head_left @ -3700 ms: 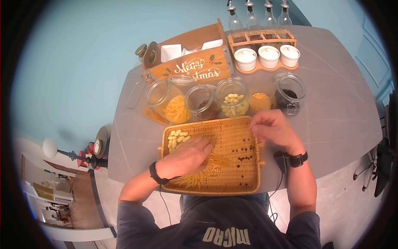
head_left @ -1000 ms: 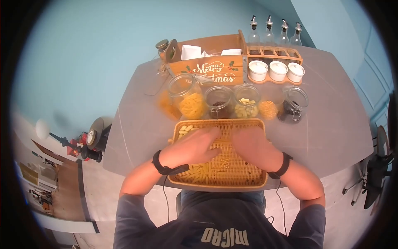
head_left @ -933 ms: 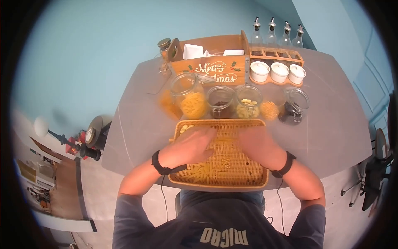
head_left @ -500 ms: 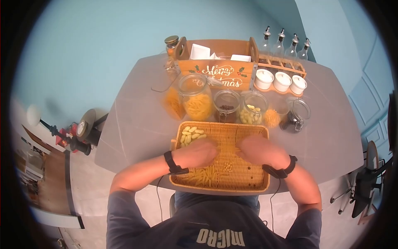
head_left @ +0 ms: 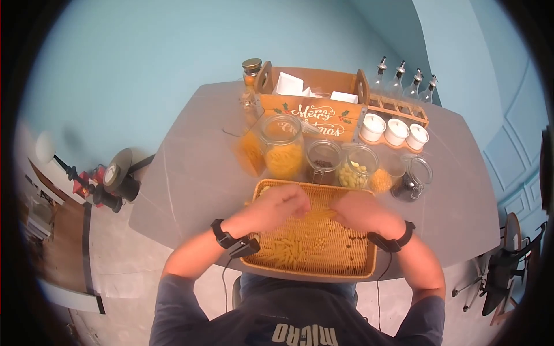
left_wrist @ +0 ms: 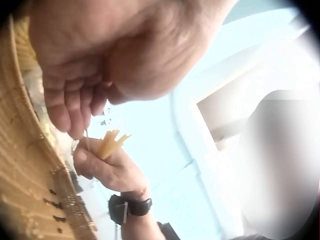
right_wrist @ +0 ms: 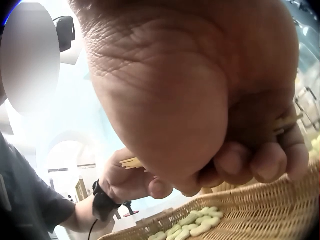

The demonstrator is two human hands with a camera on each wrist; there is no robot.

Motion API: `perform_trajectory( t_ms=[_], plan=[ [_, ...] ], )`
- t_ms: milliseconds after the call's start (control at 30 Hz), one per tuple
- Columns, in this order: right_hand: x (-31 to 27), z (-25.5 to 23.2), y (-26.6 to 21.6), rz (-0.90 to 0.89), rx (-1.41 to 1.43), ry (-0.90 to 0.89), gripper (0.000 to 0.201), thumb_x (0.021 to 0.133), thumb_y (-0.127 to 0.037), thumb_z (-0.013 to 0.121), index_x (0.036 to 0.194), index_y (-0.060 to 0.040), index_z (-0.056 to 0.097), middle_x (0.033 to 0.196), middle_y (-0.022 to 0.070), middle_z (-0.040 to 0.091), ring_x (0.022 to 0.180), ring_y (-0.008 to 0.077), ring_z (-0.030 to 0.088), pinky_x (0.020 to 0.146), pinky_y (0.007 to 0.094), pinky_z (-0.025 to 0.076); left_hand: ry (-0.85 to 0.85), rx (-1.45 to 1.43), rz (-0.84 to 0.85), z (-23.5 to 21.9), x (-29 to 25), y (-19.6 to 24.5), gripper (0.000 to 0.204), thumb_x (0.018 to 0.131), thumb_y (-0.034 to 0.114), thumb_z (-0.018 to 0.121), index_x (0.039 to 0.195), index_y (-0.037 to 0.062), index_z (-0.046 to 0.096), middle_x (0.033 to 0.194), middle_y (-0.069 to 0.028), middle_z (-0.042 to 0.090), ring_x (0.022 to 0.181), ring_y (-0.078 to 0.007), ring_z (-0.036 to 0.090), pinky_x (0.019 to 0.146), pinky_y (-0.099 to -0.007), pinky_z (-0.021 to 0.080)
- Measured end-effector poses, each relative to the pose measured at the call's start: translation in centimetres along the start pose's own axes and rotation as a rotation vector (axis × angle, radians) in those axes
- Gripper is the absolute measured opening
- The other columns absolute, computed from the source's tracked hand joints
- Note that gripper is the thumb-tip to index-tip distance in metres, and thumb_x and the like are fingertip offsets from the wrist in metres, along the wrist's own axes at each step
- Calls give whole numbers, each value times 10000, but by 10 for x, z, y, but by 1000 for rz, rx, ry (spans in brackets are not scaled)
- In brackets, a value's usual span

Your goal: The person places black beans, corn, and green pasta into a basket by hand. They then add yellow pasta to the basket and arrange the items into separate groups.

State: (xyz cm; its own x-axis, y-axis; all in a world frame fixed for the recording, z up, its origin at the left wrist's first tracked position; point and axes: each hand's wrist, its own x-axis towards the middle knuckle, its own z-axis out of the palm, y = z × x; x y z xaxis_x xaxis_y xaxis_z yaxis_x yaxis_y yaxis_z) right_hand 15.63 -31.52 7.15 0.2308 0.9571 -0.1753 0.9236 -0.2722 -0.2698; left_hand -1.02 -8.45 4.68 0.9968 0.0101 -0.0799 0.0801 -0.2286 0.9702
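Over the wicker basket (head_left: 311, 270), the right hand (head_left: 369, 213) curls round a bundle of long pasta sticks (head_left: 321, 214). Their ends stick out of that fist in the left wrist view (left_wrist: 112, 145). The left hand (head_left: 271, 209) is just left of the bundle, its fingers loosely bent. A thin strand (left_wrist: 87, 134) shows by its fingertips; whether it is held I cannot tell. Short pasta (head_left: 285, 251) and small pale kernels (head_left: 319, 244) lie in the basket's near part, dark beans (head_left: 348, 247) at its right. Peanuts (right_wrist: 192, 224) show in the right wrist view.
Behind the basket stand glass jars of pasta (head_left: 283, 158), dark grains (head_left: 323, 164), peanuts (head_left: 353, 173), orange kernels (head_left: 381, 180) and black beans (head_left: 411, 183). Farther back are a wooden crate (head_left: 306, 112), white lidded pots (head_left: 397, 132) and glass bottles (head_left: 395, 86).
Both hands have come together over the basket, the right one from its right rim. Lately the left hand has lifted and turned, covering the peanuts in the head view, which has also shifted.
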Motion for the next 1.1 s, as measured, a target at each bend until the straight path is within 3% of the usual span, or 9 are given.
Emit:
perform_trajectory(
  t_ms=[100,233,367,467,667,867,967,1100],
  plan=[
    [3,-37,-12,8,-132,116,142,962,-173,746,990,-36,767,896,205,771,915,419,764,818,548,594,242,-641,64,13,4,-3,491,1223,420,461,1293,-21,665,1304,-116,759,1217,-278,726,1115,-433,542],
    [22,-64,-43,-118,-370,256,66,908,-131,755,917,-67,768,858,170,770,872,352,784,761,496,594,377,-876,125,28,14,10,705,1211,557,321,1402,-55,615,1454,-203,693,1392,-307,647,1242,-476,452],
    [34,-74,-87,-268,-495,395,29,870,-106,760,844,-119,761,779,111,747,802,274,788,698,417,573,428,-989,222,23,13,27,791,1192,619,287,1426,-56,629,1508,-234,674,1426,-333,622,1262,-495,419],
    [37,-84,-107,-174,-614,291,57,860,-73,766,851,-128,778,789,71,783,833,263,813,655,408,587,446,-1062,317,11,6,31,813,1169,646,310,1413,-62,625,1546,-236,652,1478,-348,591,1280,-492,408],
    [59,-69,-113,-249,-766,426,45,853,-91,785,885,-122,782,743,-14,748,755,197,789,603,337,526,475,-1103,395,8,-9,44,806,1155,645,311,1391,-57,627,1570,-242,638,1512,-358,570,1306,-496,391],
    [67,-85,-133,-226,-851,362,107,852,-104,791,955,-78,773,733,-5,737,709,183,780,555,316,516,547,-1093,513,-2,-8,41,798,1158,631,290,1367,-54,641,1572,-244,638,1508,-354,575,1314,-499,387],
    [60,-87,-148,-278,-863,470,85,860,-112,788,939,-94,764,734,11,739,721,180,783,558,325,545,555,-1090,523,-8,-5,41,792,1161,625,284,1373,-50,642,1589,-238,626,1515,-347,569,1323,-495,378],
    [70,-77,-126,-295,-678,421,64,865,-107,776,920,-92,747,737,29,745,722,194,787,574,339,577,508,-1059,512,-9,-6,42,769,1174,598,275,1390,-43,640,1617,-229,606,1549,-340,535,1339,-483,358]
  ],
)
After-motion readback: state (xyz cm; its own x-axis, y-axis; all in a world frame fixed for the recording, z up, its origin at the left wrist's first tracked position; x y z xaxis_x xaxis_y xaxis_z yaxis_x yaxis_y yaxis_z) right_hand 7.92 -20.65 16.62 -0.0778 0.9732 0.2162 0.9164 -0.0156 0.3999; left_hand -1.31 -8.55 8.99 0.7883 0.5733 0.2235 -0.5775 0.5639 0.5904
